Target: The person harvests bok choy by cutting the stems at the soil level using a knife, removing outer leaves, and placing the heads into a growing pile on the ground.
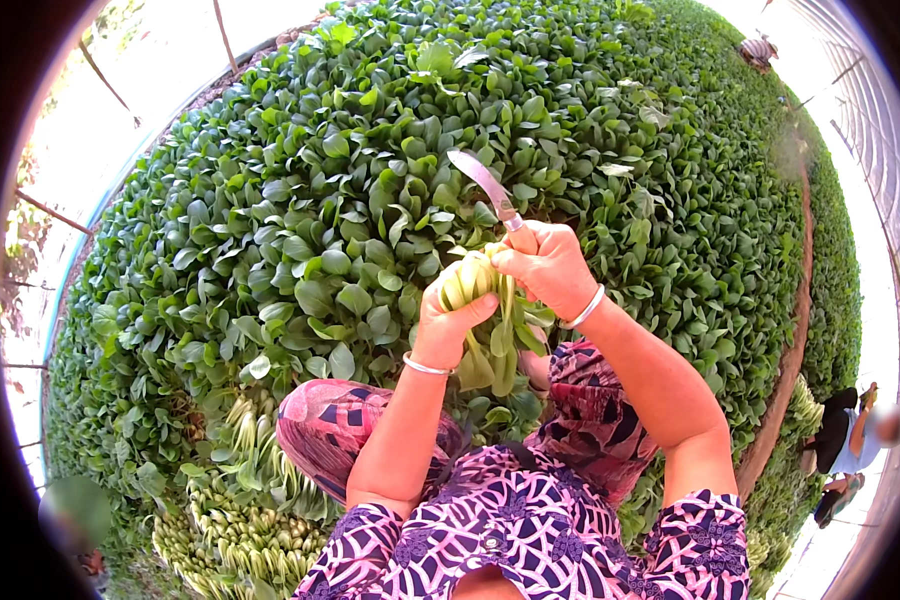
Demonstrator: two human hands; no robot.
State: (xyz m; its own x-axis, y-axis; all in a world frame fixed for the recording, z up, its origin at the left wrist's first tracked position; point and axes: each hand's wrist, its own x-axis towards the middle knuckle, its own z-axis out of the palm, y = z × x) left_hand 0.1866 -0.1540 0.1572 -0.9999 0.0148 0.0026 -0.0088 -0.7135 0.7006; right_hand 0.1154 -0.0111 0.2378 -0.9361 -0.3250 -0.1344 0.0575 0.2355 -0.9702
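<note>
My left hand (pixel 451 316) is closed around a bunch of leafy greens (pixel 469 281), its pale stems up and its leaves hanging down. My right hand (pixel 547 266) grips the wooden handle of a curved knife (pixel 484 178), whose blade points up and to the left. The thumb and finger of that hand also touch the stems at the right side of the bunch. Both hands meet over the bed of growing greens (pixel 360 202), in front of my bent knees.
Cut greens (pixel 247 540) lie in rows at the lower left, pale stem ends showing. A narrow soil path (pixel 787 360) runs down the right. Another person (pixel 855 442) is at the lower right, another (pixel 757 52) at the far upper right. Plastic sheeting (pixel 877 135) curves along the right.
</note>
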